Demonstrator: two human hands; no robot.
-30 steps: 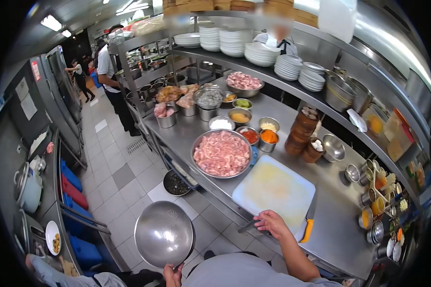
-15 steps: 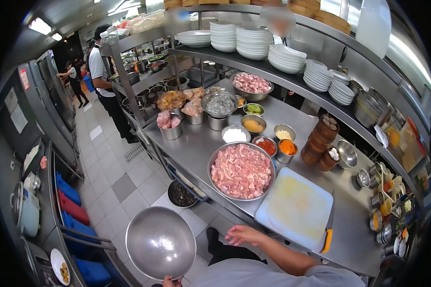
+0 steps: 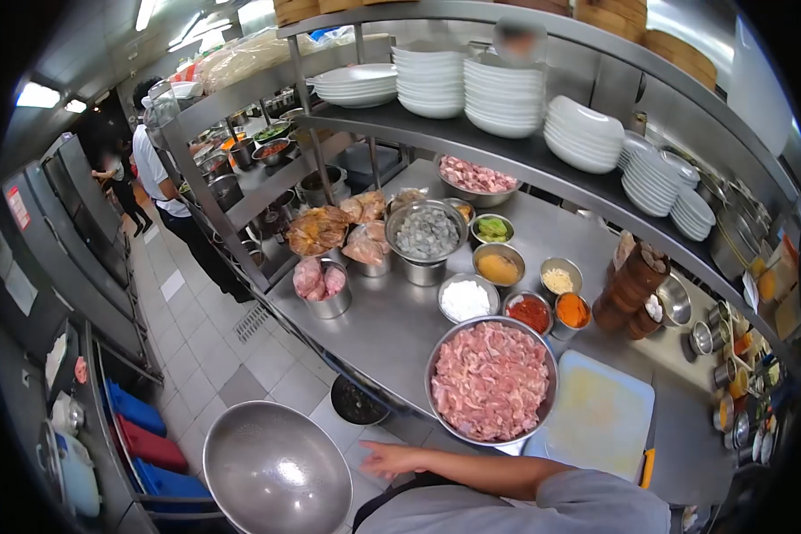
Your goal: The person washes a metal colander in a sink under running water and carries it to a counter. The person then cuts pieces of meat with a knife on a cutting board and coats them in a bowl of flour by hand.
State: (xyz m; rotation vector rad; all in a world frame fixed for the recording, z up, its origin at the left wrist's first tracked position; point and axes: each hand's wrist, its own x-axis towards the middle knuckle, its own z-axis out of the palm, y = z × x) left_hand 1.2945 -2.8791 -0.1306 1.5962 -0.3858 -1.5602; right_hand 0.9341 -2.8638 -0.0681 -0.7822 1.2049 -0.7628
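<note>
Steel kitchen, as my feed showed it.
I saw lights [image 3: 38,95] overhead, a grey tiled floor [image 3: 183,363] with a drain [image 3: 251,323], tall cabinets [image 3: 56,233] along the left, and a shelf [image 3: 369,123] above the steel counter [image 3: 378,327].

Bright ceiling lights [image 3: 38,95], glare inside steel bowl [image 3: 278,465], fisheye-curved edges

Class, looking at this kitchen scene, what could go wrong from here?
The bowl of meat sits near the counter's front edge, close to the person's right arm, so a bump might tip it. The empty metal bowl is off the counter, any grip on it out of view; it could slip and drop.
</note>
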